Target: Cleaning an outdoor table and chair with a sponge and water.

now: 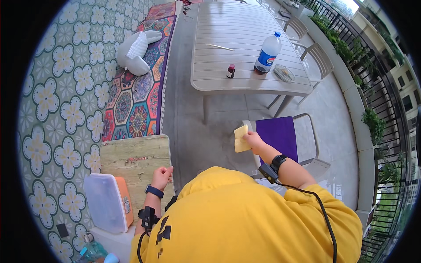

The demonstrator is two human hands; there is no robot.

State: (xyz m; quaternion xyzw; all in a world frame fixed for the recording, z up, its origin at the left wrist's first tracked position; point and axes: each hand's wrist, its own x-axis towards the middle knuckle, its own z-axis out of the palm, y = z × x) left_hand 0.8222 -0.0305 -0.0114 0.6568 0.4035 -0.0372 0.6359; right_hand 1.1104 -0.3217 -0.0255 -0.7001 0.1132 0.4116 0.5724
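My right hand [255, 142] pinches a folded, pale yellow cloth or sponge-like piece [241, 138], held out in the air in front of the chair with a purple cushion [278, 136]. My left hand [162, 177] is raised by the right edge of a wood-patterned board or small table [135, 157]; its fingers are curled, and whether they hold anything small cannot be seen. Reddish scraps or marks [136, 159] show on that surface. Farther ahead, the slatted table [227, 79] bears a Pepsi bottle [269, 54], a small dark bottle [231, 71], a round clear dish [284, 73] and a thin white stick [220, 47].
An orange box with a translucent lid [107, 202] stands on edge at the lower left, above a teal bottle [92, 248]. A patterned bench cover [139, 95] bears a grey-white cushion [135, 54]. Chairs [317, 60] flank the table; a planter ledge and railing run along the right.
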